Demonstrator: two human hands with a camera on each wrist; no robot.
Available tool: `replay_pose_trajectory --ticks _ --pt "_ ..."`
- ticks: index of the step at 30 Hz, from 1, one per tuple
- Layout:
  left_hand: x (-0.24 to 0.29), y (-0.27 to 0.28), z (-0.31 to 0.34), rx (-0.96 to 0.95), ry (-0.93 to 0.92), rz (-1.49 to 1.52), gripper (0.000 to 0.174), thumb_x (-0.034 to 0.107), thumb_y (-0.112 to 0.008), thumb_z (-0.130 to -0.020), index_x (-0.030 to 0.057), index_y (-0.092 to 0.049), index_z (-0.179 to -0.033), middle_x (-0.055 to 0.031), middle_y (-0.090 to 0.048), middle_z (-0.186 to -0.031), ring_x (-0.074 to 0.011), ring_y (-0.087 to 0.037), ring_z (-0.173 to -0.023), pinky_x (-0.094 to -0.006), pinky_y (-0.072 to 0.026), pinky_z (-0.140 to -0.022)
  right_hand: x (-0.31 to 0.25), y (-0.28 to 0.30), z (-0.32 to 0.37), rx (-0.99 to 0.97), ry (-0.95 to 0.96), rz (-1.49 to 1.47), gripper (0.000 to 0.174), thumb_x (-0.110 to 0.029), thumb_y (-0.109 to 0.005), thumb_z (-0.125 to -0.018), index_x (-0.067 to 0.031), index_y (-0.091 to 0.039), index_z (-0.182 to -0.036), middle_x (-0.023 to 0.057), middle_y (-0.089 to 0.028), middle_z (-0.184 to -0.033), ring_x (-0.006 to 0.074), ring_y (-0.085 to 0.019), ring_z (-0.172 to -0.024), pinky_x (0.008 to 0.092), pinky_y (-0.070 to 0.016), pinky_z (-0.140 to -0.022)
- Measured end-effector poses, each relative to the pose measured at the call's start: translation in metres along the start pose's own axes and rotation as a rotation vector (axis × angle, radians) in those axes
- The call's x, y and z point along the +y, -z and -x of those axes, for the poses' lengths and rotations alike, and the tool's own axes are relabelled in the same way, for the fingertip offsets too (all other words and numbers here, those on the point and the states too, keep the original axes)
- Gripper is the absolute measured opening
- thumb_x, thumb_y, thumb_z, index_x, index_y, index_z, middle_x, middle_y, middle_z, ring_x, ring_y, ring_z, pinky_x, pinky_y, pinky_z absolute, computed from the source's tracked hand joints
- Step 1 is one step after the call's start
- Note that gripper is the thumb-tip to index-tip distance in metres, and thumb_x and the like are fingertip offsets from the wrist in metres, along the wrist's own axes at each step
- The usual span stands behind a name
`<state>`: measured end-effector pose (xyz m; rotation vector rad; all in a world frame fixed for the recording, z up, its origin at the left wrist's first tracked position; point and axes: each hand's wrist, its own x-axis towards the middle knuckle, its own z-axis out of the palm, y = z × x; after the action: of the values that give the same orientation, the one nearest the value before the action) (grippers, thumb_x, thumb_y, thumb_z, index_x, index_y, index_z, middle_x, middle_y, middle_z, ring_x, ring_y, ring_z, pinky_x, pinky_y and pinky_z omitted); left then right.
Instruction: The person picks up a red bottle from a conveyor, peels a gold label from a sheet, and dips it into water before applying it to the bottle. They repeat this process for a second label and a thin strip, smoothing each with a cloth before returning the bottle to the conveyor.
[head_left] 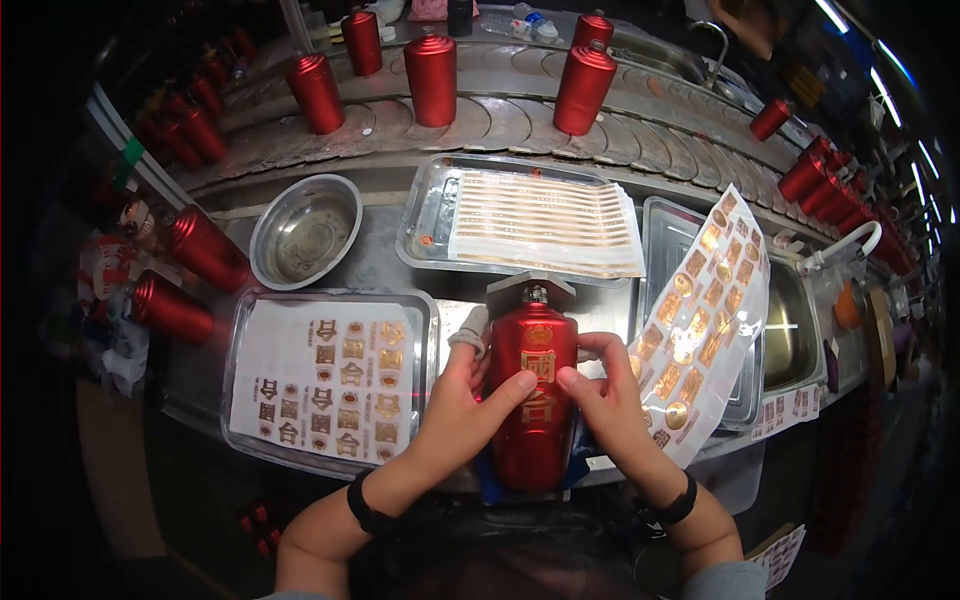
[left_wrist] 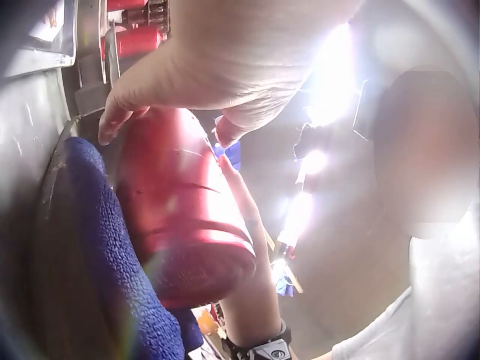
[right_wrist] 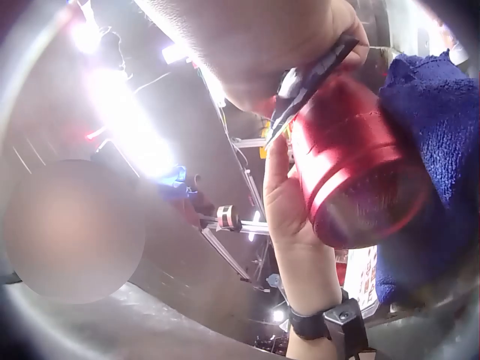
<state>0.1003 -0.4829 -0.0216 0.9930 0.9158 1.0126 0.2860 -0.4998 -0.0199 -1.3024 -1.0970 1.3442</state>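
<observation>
1. Red bottle (head_left: 535, 455): one, at the near edge of the work table (head_left: 376, 258), midway between left hand (head_left: 470, 395) and right hand (head_left: 612, 400); thumbs on the front, other fingers along the sides.
2. Orientation: cap (head_left: 536, 294) to the far side, base to the near side; long axis running near to far; front with gold characters (head_left: 538, 370) turned up. Cap end at a grey block (head_left: 562, 289); blue cloth (left_wrist: 112, 240) beside the base.
3. Left hand: bottle gripped between thumb and curled fingers; thumb pointing right across the characters; one finger in a pale cover (head_left: 470, 332).
4. Right hand: bottle pinched between thumb, at the front's right edge, and bent forefinger at the right shoulder; remaining fingers largely hidden, spread cannot be told.
5. Forearms: converging from near left and near right; dark wristband (head_left: 368, 503) on the left.
</observation>
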Motion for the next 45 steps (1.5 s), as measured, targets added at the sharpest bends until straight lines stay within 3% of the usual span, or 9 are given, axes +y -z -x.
replay_pose_trajectory --ticks 2,5,8,14,17,23,29,38,45 --pt "-0.003 -0.001 -0.005 0.001 -0.005 -0.030 0.087 0.019 -0.069 -0.093 -0.0067 -0.012 -0.153 -0.0220 -0.041 -0.145 -0.0242 -0.045 -0.134 -0.0360 -0.0375 -0.111 0.000 -0.002 -0.002 0.024 0.007 0.181 0.051 -0.020 -0.073 -0.091 0.0006 -0.042 -0.125 0.0085 -0.056 -0.109 0.0024 -0.056 -0.068 0.0179 -0.0459 -0.055" --pt "-0.009 -0.003 -0.005 0.011 0.033 -0.021 0.085 0.019 -0.068 -0.094 -0.0065 -0.012 -0.153 -0.0222 -0.044 -0.142 -0.0226 -0.050 -0.128 -0.0331 -0.0433 -0.105 -0.001 -0.008 -0.005 0.054 0.000 0.028 0.053 -0.021 -0.077 -0.088 0.0012 -0.043 -0.123 0.0071 -0.056 -0.103 0.0007 -0.048 -0.061 0.0175 -0.0392 -0.050" --pt "-0.009 -0.005 -0.005 0.030 0.012 -0.015 0.079 0.016 -0.064 -0.096 0.0002 -0.014 -0.155 -0.0162 -0.051 -0.135 -0.0181 -0.056 -0.120 -0.0313 -0.0473 -0.100 0.005 -0.005 -0.006 0.060 0.017 0.099 0.052 -0.021 -0.076 -0.088 0.0009 -0.043 -0.123 0.0068 -0.056 -0.100 0.0001 -0.046 -0.059 0.0170 -0.0376 -0.049" --pt "-0.009 0.001 -0.009 0.039 0.010 -0.045 0.073 0.017 -0.063 -0.098 0.0000 -0.020 -0.154 -0.0158 -0.054 -0.133 -0.0172 -0.057 -0.118 -0.0308 -0.0473 -0.100 0.002 -0.009 -0.011 0.075 0.003 -0.052 0.052 -0.024 -0.077 -0.088 0.0005 -0.044 -0.120 0.0044 -0.057 -0.092 0.0003 -0.045 -0.057 0.0180 -0.0371 -0.048" --pt "-0.012 -0.003 -0.016 0.067 -0.062 -0.071 0.069 0.018 -0.062 -0.098 -0.0002 -0.023 -0.153 -0.0161 -0.055 -0.131 -0.0168 -0.057 -0.117 -0.0302 -0.0471 -0.100 0.005 -0.008 -0.015 0.114 0.040 0.247 0.055 -0.027 -0.079 -0.086 0.0000 -0.044 -0.119 0.0049 -0.058 -0.092 0.0014 -0.045 -0.055 0.0193 -0.0380 -0.047" --pt "-0.003 -0.003 -0.016 0.055 -0.008 -0.031 0.067 0.018 -0.064 -0.097 -0.0063 -0.028 -0.148 -0.0214 -0.052 -0.135 -0.0205 -0.056 -0.120 -0.0315 -0.0466 -0.100 0.010 -0.007 -0.019 0.107 0.029 0.138 0.057 -0.031 -0.080 -0.084 -0.0013 -0.043 -0.117 0.0075 -0.058 -0.099 0.0024 -0.047 -0.055 0.0208 -0.0397 -0.047" --pt "-0.009 -0.004 -0.019 0.068 -0.061 -0.203 0.069 0.016 -0.064 -0.097 -0.0011 -0.024 -0.151 -0.0175 -0.055 -0.132 -0.0184 -0.057 -0.118 -0.0305 -0.0473 -0.100 0.010 -0.006 -0.022 0.090 0.002 0.110 0.055 -0.030 -0.078 -0.086 -0.0027 -0.042 -0.117 0.0078 -0.059 -0.099 0.0028 -0.050 -0.057 0.0192 -0.0421 -0.049" --pt "-0.004 -0.002 -0.016 0.059 0.029 0.094 0.068 0.017 -0.065 -0.096 -0.0058 -0.026 -0.148 -0.0215 -0.048 -0.140 -0.0217 -0.050 -0.128 -0.0331 -0.0419 -0.107 0.001 -0.006 -0.023 0.067 -0.013 0.058 0.051 -0.027 -0.076 -0.089 -0.0035 -0.041 -0.117 0.0091 -0.060 -0.100 0.0039 -0.055 -0.063 0.0192 -0.0444 -0.051" --pt "-0.004 -0.004 -0.018 0.062 0.004 -0.016 0.064 0.014 -0.063 -0.097 -0.0017 -0.029 -0.149 -0.0177 -0.054 -0.133 -0.0176 -0.056 -0.120 -0.0299 -0.0471 -0.101 0.010 -0.005 -0.025 0.073 0.047 0.076 0.048 -0.027 -0.075 -0.089 -0.0038 -0.042 -0.115 0.0054 -0.060 -0.092 0.0036 -0.053 -0.062 0.0198 -0.0431 -0.051"
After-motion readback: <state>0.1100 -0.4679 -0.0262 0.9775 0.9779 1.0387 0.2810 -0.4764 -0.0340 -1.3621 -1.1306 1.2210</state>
